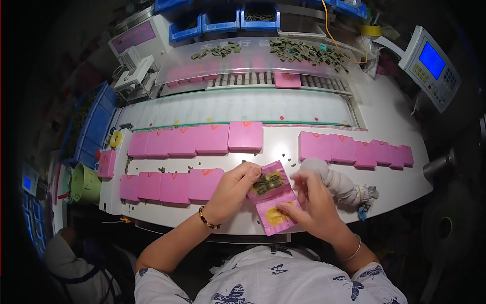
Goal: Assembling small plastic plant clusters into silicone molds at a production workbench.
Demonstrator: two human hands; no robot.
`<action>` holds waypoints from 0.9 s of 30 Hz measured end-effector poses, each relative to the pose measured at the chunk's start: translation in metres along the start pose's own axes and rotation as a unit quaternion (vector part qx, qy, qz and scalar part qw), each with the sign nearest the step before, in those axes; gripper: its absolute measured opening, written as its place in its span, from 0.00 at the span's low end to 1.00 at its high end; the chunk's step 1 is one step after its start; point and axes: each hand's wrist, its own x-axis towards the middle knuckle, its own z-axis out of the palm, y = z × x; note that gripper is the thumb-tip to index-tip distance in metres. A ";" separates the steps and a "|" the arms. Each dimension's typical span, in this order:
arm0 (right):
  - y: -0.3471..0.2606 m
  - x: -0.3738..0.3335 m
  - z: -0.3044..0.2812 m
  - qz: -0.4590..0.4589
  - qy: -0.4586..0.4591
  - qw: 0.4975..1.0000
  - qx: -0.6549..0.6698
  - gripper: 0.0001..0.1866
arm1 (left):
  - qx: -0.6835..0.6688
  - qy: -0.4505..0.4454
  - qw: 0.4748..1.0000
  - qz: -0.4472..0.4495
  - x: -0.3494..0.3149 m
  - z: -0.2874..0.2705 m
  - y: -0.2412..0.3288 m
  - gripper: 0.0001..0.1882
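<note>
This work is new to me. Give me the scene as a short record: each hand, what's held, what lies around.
Left hand: pinching the upper left edge of an opened pink pack
Right hand: thumb over the pack's lower panel; firmness unclear
On the pack: dark green pieces above, yellow patch below
Left side: two rows of pink boxes
Right side: another pink row, with bundled pale cloth nearby
Far side: blue bins
Far right: device with blue screen

The fisheye head view looked down from above and behind the left hand point(234, 188) and right hand point(320, 206), fairly close, facing the table point(278, 143) beyond.
</note>
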 end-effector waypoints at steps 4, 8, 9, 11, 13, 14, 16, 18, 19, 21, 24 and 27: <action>0.017 0.015 -0.006 -0.099 -0.129 0.982 0.096 0.22 | -0.055 -0.077 0.995 0.026 -0.002 0.002 0.025 0.19; 0.013 0.015 0.004 -0.084 -0.126 0.970 0.188 0.17 | -0.175 -0.140 0.974 -0.010 0.003 0.004 0.017 0.17; 0.012 0.015 0.003 -0.085 -0.126 0.971 0.187 0.17 | -0.176 -0.140 0.974 -0.010 0.005 0.003 0.014 0.17; 0.007 0.014 -0.003 -0.147 -0.096 0.981 0.086 0.17 | -0.257 -0.185 0.947 -0.050 0.008 0.001 0.012 0.15; 0.009 0.013 -0.007 -0.202 -0.095 0.975 0.021 0.18 | -0.267 -0.180 0.943 -0.089 0.006 0.003 0.012 0.14; 0.008 0.015 -0.008 -0.202 -0.096 0.974 0.020 0.18 | -0.275 -0.178 0.936 -0.129 0.006 0.006 0.012 0.13; 0.005 0.021 -0.011 -0.296 -0.099 0.950 0.008 0.18 | -0.302 -0.167 0.927 -0.146 0.001 0.012 0.024 0.13; 0.006 0.022 -0.010 -0.300 -0.145 0.942 0.035 0.19 | -0.327 -0.161 0.917 -0.163 -0.001 0.014 0.029 0.12; 0.005 0.019 -0.008 -0.294 -0.134 0.945 0.055 0.18 | -0.317 -0.162 0.921 -0.158 -0.001 0.014 0.028 0.15; 0.005 0.016 -0.004 -0.290 -0.122 0.946 0.073 0.17 | -0.305 -0.163 0.926 -0.151 -0.001 0.012 0.020 0.18; 0.007 0.015 0.002 -0.279 -0.099 0.954 0.053 0.13 | -0.230 -0.110 0.966 -0.044 0.005 0.003 0.004 0.19; 0.012 0.014 0.002 -0.229 -0.015 0.973 -0.021 0.10 | -0.009 0.007 0.990 0.143 -0.005 0.005 0.016 0.20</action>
